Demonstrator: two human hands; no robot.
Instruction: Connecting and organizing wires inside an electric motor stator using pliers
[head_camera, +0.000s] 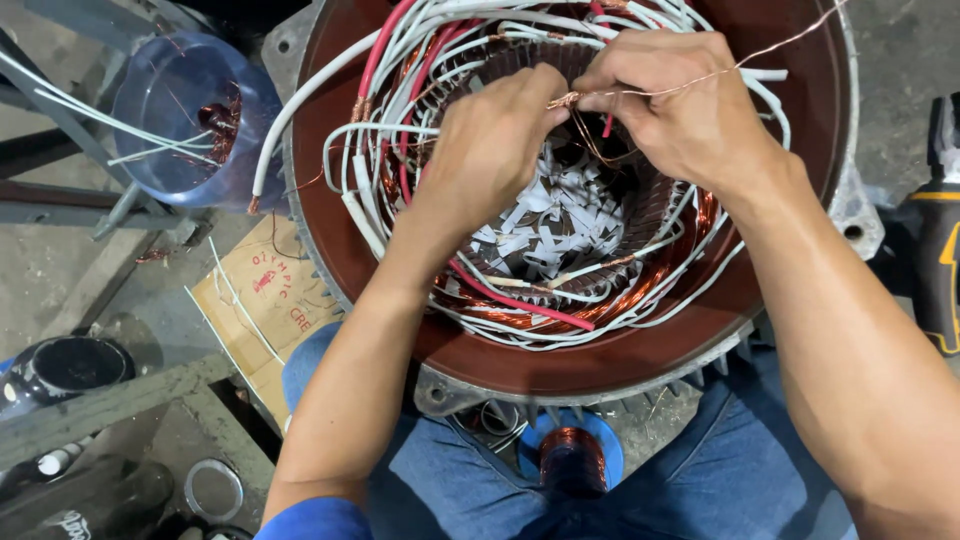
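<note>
A large round motor stator (560, 370) with a reddish-brown housing lies under my arms, full of copper windings and white and red sleeved leads (400, 140). My left hand (490, 140) and my right hand (675, 105) meet over its upper middle. Both pinch a bundle of thin bare copper wire (565, 99) between fingertips. One loose strand (780, 45) of it runs up and to the right from my right hand. White paper slot strips (560, 215) fill the bore below my hands.
A clear plastic cup (185, 115) with copper scraps stands at upper left. A cardboard piece (265, 290) lies left of the stator. A spool of copper wire (572, 460) sits between my knees. A yellow-black power tool (935, 250) lies at right. A metal frame (110, 400) is at lower left.
</note>
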